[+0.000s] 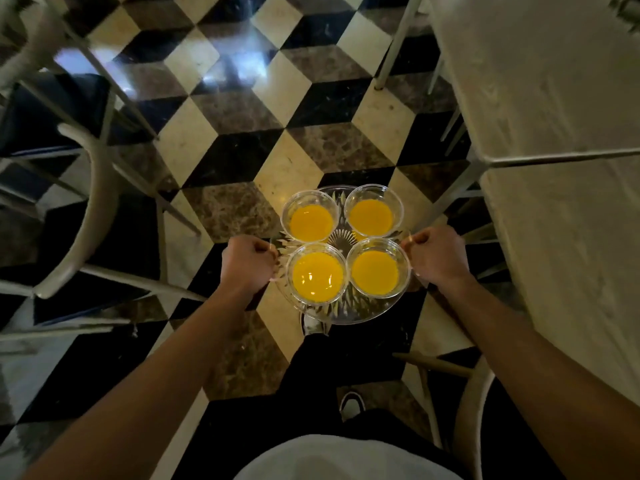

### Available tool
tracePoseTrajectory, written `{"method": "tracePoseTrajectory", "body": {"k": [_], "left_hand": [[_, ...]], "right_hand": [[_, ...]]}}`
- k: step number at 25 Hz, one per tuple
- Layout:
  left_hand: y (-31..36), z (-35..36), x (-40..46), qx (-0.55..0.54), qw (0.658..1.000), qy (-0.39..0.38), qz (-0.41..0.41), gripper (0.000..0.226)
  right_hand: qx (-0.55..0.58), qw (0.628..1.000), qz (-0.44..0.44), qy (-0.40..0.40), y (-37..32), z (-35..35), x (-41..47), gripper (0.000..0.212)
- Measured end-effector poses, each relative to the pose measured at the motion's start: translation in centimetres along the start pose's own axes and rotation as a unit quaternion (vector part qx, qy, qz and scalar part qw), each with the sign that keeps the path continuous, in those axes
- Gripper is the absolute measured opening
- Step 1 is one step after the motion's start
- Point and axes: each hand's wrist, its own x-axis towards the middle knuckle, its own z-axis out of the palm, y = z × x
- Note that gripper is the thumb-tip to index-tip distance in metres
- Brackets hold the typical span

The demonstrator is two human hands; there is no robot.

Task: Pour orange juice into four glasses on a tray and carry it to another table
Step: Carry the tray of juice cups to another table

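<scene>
At the far left stands a pale curved chair (93, 202) on the chequered floor (221, 147), close enough to the walking path that the carry should keep clear of it. The left hand (247, 263) is curled tightly round the left edge of the clear cut-glass tray (349, 315), fingers wrapped under the rim. On the tray stand four glasses (318, 275) in a tight two-by-two cluster, each already holding orange juice (374, 274), so pouring looks finished and the carry is the step in hand. The tray hangs in the air over the floor, resting on nothing. The right hand (438, 258) grips the right edge the same way. To do this well, keep both fists level, walk smoothly so the juice does not slosh, and set the tray down flat on the white-clothed table (554, 98) at the right.
</scene>
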Motion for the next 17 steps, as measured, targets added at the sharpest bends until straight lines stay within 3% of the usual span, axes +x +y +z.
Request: {"method": "tracePoseTrajectory", "body": {"k": [4, 17], "left_hand": [[3.0, -0.8, 5.5, -0.013, 0.999, -0.031, 0.019, 0.020], [12.1, -3.6, 19.9, 0.036, 0.998, -0.033, 0.045, 0.018]], "right_hand": [[0.011, 0.999, 0.025, 0.027, -3.2, 0.5, 4.2, 0.014], [0.054, 0.996, 0.051, 0.043, -12.3, 1.7, 16.2, 0.025]]}}
